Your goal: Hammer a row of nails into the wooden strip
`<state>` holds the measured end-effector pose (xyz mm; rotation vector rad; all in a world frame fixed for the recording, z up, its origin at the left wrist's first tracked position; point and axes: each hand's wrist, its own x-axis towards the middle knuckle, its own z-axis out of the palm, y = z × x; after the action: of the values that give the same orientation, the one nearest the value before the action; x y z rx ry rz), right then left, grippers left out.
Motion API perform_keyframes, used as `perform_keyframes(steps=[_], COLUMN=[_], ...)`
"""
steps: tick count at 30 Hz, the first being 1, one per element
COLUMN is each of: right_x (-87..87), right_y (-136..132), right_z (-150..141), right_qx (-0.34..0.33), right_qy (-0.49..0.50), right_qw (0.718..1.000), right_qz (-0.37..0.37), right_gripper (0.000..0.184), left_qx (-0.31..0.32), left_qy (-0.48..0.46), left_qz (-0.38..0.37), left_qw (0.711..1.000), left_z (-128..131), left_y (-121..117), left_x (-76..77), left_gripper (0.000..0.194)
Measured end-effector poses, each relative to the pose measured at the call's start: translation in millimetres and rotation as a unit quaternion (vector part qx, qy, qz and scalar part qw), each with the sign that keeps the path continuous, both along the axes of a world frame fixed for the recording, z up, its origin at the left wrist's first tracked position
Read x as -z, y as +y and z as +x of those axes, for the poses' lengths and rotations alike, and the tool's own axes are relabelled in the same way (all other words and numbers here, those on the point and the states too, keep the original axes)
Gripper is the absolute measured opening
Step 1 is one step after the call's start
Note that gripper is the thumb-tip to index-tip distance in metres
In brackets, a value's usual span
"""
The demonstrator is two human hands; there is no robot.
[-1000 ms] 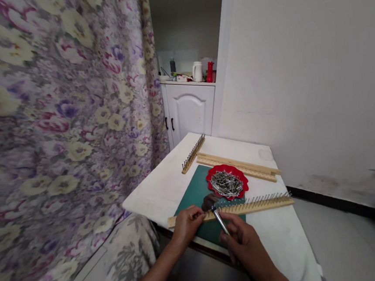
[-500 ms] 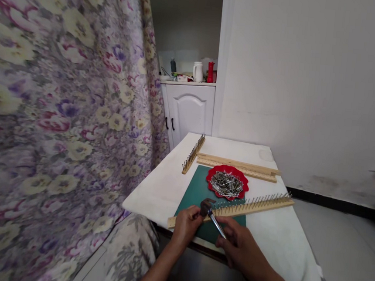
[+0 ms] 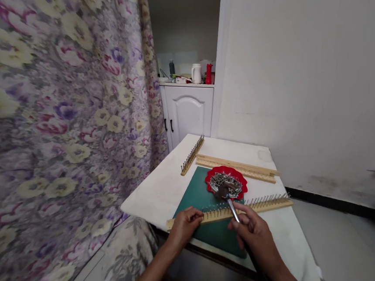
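Observation:
My right hand (image 3: 256, 234) is closed around a claw hammer (image 3: 234, 211) with a dark head, a shiny metal neck and a black grip. The hammer head is raised and overlaps the near part of the nail dish in view. My left hand (image 3: 185, 224) rests at the left part of a wooden strip (image 3: 275, 205), thumb and fingers pinched at the end of its row of nails. What it pinches looks like a nail, mostly covered by the fingertips. Nails stand along the strip from there to its right end. The strip lies slanted across a green mat (image 3: 191, 197).
A red scalloped dish (image 3: 244, 185) holds loose nails (image 3: 218, 178). Behind it lie light wooden strips (image 3: 238, 166). Another nail-studded strip (image 3: 192, 156) is at the table's far left. A floral curtain (image 3: 77, 126) hangs left of the white-covered table (image 3: 157, 190).
The hammer has risen away from my left fingertips, up and to the right, with my right hand. My left hand has stayed nearly in place on the strip.

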<state>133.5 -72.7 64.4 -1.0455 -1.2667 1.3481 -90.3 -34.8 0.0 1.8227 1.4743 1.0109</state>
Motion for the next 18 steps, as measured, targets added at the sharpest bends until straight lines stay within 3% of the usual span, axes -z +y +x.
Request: perform_keyframes(steps=[3,7,12,15,18], right_x=[-1.3,-4.5,-3.2,-2.2,-2.4], right_y=[7,15,19,19,19], right_z=[12,24,26,24,23], right_qx=[0.04,0.093,0.1,0.09,0.083], right_qy=[0.03,0.057,0.064,0.066,0.066], right_qw=[0.999,0.994,0.993,0.994,0.994], right_qz=[0.013,0.025,0.017,0.008,0.005], right_gripper=[0.048,0.051,0.05,0.05,0.051], left_qx=[-0.011,-0.016,0.08,0.138,0.143], left_qy=[0.003,0.022,0.132,0.188,0.194], left_qz=[0.015,0.062,0.091,0.07,0.045], left_qw=[1.0,0.998,0.984,0.97,0.969], left_z=[-10,-14,13,36,52], left_y=[5,29,82,112,132], left_x=[-7.0,-29.4,-56.8,-57.9,-51.1], left_gripper=[0.016,0.016,0.014,0.015,0.01])
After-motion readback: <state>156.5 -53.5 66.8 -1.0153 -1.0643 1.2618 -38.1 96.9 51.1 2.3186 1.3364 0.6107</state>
